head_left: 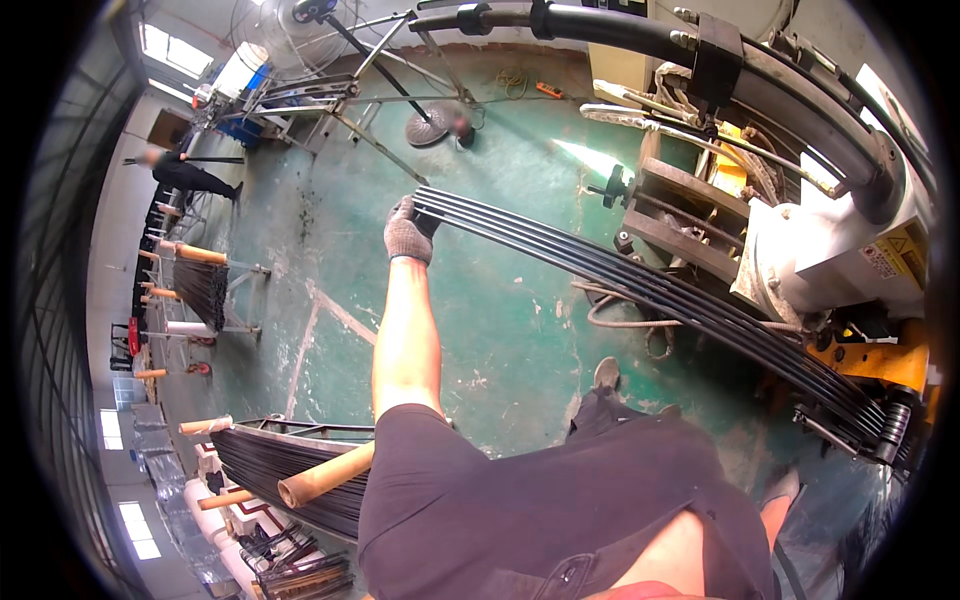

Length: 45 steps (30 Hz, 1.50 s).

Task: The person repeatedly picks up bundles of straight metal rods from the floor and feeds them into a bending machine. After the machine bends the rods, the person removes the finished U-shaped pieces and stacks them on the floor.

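Observation:
A grey knit glove covers my left hand (pixel 408 232), on an arm stretched out ahead. Its fingers wrap round the far-left end of a bundle of long black tubes (pixel 600 262). The bundle slants down to the right, where its other end lies beside a coil spring (pixel 895 432) on the machine. Low on the right, what looks like my right hand (pixel 785 487) shows only in part beside my dark shirt. Its fingers cannot be made out, nor whether it holds anything.
A machine (pixel 825 255) with a thick black curved arm fills the right side. A loose hose (pixel 625 322) lies near its base. Racks of black tubes (pixel 290 470) with cardboard rolls (pixel 325 474) stand at left. Far left, another person (pixel 185 172) carries a dark bar. A round-based stand (pixel 428 125) stands ahead.

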{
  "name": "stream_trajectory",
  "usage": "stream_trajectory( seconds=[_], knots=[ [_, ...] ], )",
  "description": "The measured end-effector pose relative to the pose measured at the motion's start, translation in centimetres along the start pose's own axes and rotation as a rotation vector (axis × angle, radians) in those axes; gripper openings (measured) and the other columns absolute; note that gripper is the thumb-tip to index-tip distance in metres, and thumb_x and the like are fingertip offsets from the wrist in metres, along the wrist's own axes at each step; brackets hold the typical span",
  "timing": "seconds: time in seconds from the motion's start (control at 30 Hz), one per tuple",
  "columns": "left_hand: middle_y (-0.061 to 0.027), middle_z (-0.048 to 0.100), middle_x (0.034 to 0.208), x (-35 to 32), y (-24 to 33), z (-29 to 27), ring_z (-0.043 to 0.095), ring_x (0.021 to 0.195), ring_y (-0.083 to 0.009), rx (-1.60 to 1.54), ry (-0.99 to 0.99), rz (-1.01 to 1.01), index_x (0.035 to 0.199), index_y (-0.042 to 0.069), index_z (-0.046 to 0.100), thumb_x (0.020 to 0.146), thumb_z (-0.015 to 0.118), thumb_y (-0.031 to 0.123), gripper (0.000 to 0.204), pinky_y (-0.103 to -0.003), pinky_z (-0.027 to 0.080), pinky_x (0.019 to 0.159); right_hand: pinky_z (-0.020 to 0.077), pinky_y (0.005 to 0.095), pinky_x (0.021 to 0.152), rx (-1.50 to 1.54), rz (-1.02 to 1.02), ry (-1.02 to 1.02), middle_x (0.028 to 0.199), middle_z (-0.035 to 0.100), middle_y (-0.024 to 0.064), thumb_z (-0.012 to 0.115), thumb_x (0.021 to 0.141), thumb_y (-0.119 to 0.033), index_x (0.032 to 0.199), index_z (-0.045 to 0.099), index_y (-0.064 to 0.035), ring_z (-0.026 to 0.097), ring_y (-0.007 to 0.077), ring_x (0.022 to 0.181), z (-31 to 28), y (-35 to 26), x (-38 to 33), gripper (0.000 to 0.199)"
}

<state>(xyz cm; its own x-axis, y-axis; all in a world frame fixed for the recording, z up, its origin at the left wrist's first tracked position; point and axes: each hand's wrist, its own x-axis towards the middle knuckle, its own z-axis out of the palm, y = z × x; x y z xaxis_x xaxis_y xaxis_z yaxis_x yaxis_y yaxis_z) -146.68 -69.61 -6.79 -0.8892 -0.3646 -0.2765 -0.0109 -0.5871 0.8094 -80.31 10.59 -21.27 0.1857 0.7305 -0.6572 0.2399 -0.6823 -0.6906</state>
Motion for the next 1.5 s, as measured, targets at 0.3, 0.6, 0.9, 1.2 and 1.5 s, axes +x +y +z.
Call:
stream_trajectory(
  seconds=[0.3, 0.6, 0.9, 1.2, 1.5],
  knots=[
    [-0.0175, 0.068, 0.127, 0.6, 0.7, -1.0, 0.067, 0.117, -0.0342, 0.328, -0.235, -0.193, 0.13, 0.001, 0.064, 0.109, 0.051, 0.038, 0.044, -0.053, 0.056, 0.101, 0.0481, 0.0303, 0.059, -0.048, 0.039, -0.217, 0.084, 0.062, 0.0061, 0.068, 0.099, -0.04, 0.085, 0.066, -0.0138, 0.061, 0.0192, 0.068, -2.2, 0.7, 1.1, 0.029],
    [-0.0121, 0.056, 0.153, 0.8, 1.5, 0.1, 0.055, 0.138, -0.0353, 0.303, -0.239, -0.241, 0.153, 0.012, 0.05, 0.109, 0.044, 0.055, 0.062, -0.056, 0.042, 0.117, 0.0569, 0.0362, 0.059, -0.356, 0.063, -0.063, 0.087, 0.066, 0.0094, 0.07, 0.099, -0.037, 0.121, 0.062, -0.0021, 0.065, 0.0211, 0.067, -1.7, -1.7, -6.0, 0.042],
    [-0.014, 0.056, 0.151, -16.5, -20.4, 3.4, 0.054, 0.136, -0.0351, 0.054, 0.009, -0.39, 0.143, 0.005, 0.056, 0.108, 0.049, 0.045, 0.053, -0.056, 0.042, 0.118, 0.0516, 0.0407, 0.049, -0.248, 0.184, -0.04, 0.076, 0.06, 0.01, 0.071, 0.1, -0.026, 0.111, 0.062, -0.0036, 0.06, 0.0231, 0.056, -6.2, -5.2, 5.3, 0.026],
    [-0.0133, 0.064, 0.141, -47.6, -48.0, 16.7, 0.058, 0.133, -0.034, 0.224, -0.111, -0.677, 0.136, 0.007, 0.063, 0.106, 0.05, 0.035, 0.043, -0.055, 0.044, 0.113, 0.0586, 0.0444, 0.082, -1.107, -0.164, -0.405, 0.09, 0.078, 0.0148, 0.067, 0.096, -0.047, 0.102, 0.079, -0.004, 0.076, 0.0312, 0.088, -5.3, -15.2, 28.3, 0.045],
    [-0.0148, 0.066, 0.137, -59.0, -52.3, 26.2, 0.061, 0.128, -0.0334, 0.551, -0.576, -0.503, 0.131, 0.007, 0.066, 0.103, 0.052, 0.032, 0.04, -0.053, 0.047, 0.11, 0.058, 0.0377, 0.065, -0.785, -0.109, -0.405, 0.076, 0.072, 0.0104, 0.069, 0.095, -0.033, 0.095, 0.074, 0.0008, 0.071, 0.0217, 0.066, -12.1, -19.3, 29.6, 0.035]
  ],
)
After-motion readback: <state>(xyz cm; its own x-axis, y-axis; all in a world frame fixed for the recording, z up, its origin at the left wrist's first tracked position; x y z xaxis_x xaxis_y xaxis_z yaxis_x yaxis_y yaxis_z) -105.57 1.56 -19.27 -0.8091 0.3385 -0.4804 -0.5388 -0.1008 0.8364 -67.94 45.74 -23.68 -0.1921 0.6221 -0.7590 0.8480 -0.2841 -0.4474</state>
